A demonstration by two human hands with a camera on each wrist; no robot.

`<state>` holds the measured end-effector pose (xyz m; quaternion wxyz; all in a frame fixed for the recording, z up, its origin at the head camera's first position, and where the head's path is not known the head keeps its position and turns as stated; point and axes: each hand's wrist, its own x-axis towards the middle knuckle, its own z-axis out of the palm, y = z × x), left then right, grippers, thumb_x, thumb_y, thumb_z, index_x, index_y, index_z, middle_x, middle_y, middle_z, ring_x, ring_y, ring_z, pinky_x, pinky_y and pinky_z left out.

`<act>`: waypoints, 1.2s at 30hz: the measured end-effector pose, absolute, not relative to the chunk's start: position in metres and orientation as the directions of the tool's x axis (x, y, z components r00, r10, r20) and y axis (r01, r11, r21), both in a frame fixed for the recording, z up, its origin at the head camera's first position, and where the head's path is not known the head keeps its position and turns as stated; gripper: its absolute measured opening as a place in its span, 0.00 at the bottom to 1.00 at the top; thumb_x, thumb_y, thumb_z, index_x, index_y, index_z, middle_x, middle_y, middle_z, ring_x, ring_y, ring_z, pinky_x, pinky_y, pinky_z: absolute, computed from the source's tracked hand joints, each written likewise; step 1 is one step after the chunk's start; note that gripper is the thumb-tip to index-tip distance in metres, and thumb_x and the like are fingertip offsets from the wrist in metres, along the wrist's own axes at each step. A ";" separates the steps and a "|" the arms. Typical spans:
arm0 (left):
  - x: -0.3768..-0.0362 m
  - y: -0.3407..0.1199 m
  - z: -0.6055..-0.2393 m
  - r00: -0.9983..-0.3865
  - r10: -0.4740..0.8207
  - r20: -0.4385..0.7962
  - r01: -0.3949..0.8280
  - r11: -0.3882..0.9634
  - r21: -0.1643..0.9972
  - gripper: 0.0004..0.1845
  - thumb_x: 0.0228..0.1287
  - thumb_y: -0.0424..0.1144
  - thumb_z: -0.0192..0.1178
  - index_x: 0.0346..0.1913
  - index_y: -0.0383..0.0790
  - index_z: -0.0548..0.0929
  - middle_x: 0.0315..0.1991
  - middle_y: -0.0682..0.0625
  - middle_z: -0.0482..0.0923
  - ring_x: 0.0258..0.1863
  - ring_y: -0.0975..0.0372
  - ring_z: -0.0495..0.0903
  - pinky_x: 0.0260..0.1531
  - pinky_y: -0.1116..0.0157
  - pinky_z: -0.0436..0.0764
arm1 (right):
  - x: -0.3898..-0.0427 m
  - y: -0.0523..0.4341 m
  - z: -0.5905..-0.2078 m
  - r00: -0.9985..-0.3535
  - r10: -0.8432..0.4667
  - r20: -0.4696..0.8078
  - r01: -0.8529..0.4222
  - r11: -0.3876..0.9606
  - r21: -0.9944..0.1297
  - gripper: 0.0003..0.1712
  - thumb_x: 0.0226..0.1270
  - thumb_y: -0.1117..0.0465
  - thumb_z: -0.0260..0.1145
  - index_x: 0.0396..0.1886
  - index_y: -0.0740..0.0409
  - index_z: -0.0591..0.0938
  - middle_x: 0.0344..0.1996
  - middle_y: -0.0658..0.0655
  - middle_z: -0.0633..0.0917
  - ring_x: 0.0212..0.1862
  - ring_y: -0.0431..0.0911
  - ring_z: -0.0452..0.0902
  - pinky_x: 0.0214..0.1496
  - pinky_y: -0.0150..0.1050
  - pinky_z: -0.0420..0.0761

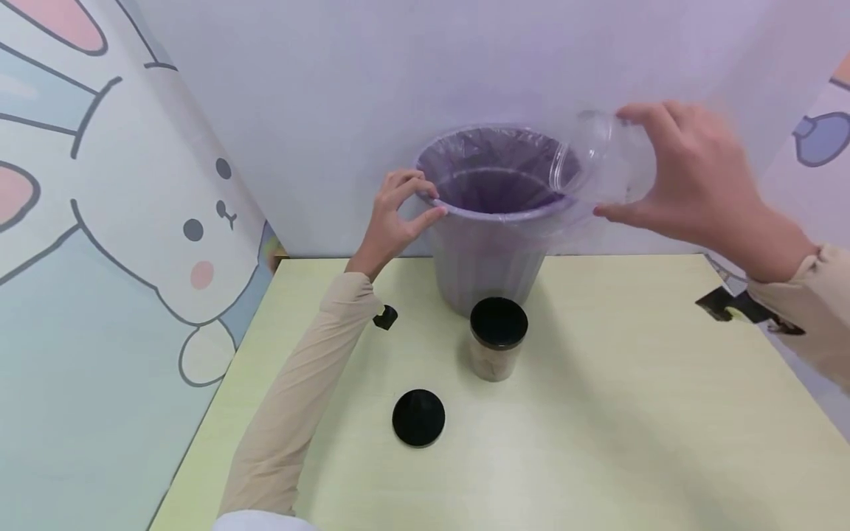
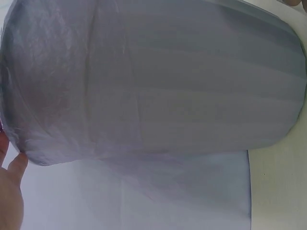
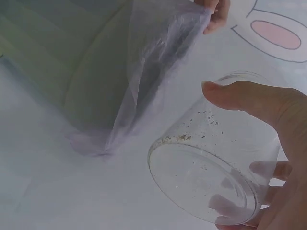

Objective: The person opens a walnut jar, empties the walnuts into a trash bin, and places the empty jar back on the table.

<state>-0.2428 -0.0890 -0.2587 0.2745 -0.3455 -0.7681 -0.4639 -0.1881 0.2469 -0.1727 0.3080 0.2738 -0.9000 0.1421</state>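
In the head view my left hand pinches the near-left rim of a bin lined with a thin purple bag. My right hand grips a clear jar from the side, tipped with its mouth towards the bin's right rim. Small dark flecks cling inside the jar near its base, as the right wrist view shows. In the left wrist view, the fingers of my left hand touch the bin's edge.
A second jar with a black top stands before the bin on the pale yellow table. Nearer lies a round black lid. Behind the bin is a wall; a cartoon rabbit covers the left wall.
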 end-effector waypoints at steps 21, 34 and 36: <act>-0.244 -0.090 -0.259 -0.619 0.286 0.731 0.782 0.302 0.545 0.09 0.54 0.29 0.68 0.36 0.28 0.80 0.47 0.37 0.75 0.55 0.51 0.66 0.59 0.64 0.60 | -0.142 0.242 -0.213 -0.777 -0.305 0.550 -0.571 0.710 -0.412 0.62 0.21 0.63 0.87 0.64 0.59 0.66 0.54 0.60 0.76 0.48 0.54 0.71 0.43 0.28 0.65; -0.243 -0.090 -0.258 -0.628 0.284 0.725 0.776 0.307 0.552 0.09 0.55 0.30 0.68 0.36 0.28 0.81 0.48 0.38 0.75 0.56 0.50 0.66 0.59 0.64 0.60 | -0.129 0.238 -0.231 -0.760 -0.307 0.574 -0.608 0.650 -0.457 0.60 0.17 0.66 0.87 0.61 0.58 0.69 0.50 0.52 0.79 0.49 0.34 0.68 0.46 0.27 0.64; -0.242 -0.090 -0.258 -0.628 0.283 0.725 0.775 0.307 0.552 0.09 0.54 0.30 0.68 0.36 0.28 0.81 0.48 0.38 0.75 0.56 0.50 0.66 0.59 0.64 0.60 | -0.127 0.238 -0.233 -0.766 -0.306 0.566 -0.604 0.646 -0.468 0.59 0.18 0.66 0.87 0.61 0.57 0.69 0.50 0.51 0.79 0.49 0.34 0.68 0.46 0.27 0.64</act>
